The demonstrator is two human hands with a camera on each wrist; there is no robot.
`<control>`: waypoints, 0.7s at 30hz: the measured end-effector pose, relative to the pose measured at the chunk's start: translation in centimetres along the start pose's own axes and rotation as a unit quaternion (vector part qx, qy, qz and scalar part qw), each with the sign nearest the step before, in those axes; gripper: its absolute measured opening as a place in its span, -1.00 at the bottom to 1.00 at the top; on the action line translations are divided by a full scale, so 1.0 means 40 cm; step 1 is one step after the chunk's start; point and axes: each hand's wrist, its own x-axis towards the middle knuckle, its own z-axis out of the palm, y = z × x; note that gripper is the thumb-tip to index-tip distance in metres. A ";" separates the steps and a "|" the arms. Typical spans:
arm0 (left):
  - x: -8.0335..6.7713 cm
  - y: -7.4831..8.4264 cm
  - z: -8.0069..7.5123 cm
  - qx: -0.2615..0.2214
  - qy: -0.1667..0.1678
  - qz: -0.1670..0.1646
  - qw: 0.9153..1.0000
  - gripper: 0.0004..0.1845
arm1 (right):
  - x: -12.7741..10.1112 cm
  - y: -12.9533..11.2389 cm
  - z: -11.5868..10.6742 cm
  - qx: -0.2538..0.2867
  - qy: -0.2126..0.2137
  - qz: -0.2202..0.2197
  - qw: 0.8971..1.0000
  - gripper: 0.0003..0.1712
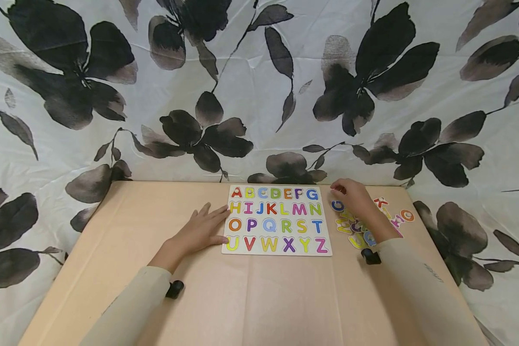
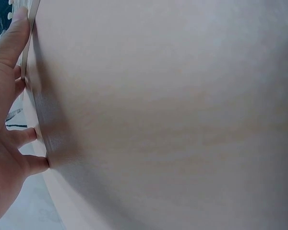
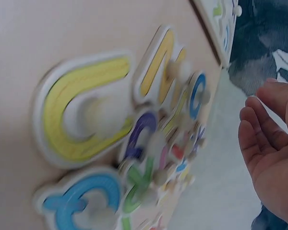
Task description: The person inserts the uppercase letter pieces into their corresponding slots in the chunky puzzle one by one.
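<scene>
- Letter board (image 1: 277, 216): flat on the bench (image 1: 285, 298) towards its far edge, between the two hands; printed A to Z in four rows.
- Left hand (image 1: 201, 228): open, fingers spread, touching the board's left edge.
- Right hand (image 1: 352, 194): fingers loosely bent, thumb near the fingertips, no piece seen between them; located just beyond the board's upper right corner.
- Letter pieces (image 1: 356, 228): in a loose heap right of the board, some overlapping; knobs visible in the right wrist view.
- Yellow U-shaped piece (image 3: 69, 112): beside a blue piece (image 3: 69, 203), near the heap's edge.
- Orange O (image 1: 407, 215): on the heap's right side; red K (image 1: 380, 203) farther back.
- Obstruction: right hand and forearm lie across the heap in the head view, hiding some pieces.
- Surroundings: floral cloth (image 1: 251, 96) beyond the bench; pale sleeves (image 1: 127, 307), a dark device (image 1: 175, 289) at each wrist.
</scene>
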 end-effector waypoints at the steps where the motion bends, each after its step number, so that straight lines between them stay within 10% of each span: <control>1: 0.000 0.000 0.000 0.000 0.000 0.000 1.000 -0.03 | -0.004 0.006 -0.002 -0.002 0.000 0.002 1.000 -0.68; 21: -0.001 0.002 -0.001 -0.004 0.000 0.000 1.000 -0.03 | -0.029 0.074 0.036 -0.030 -0.074 -0.009 0.997 -0.78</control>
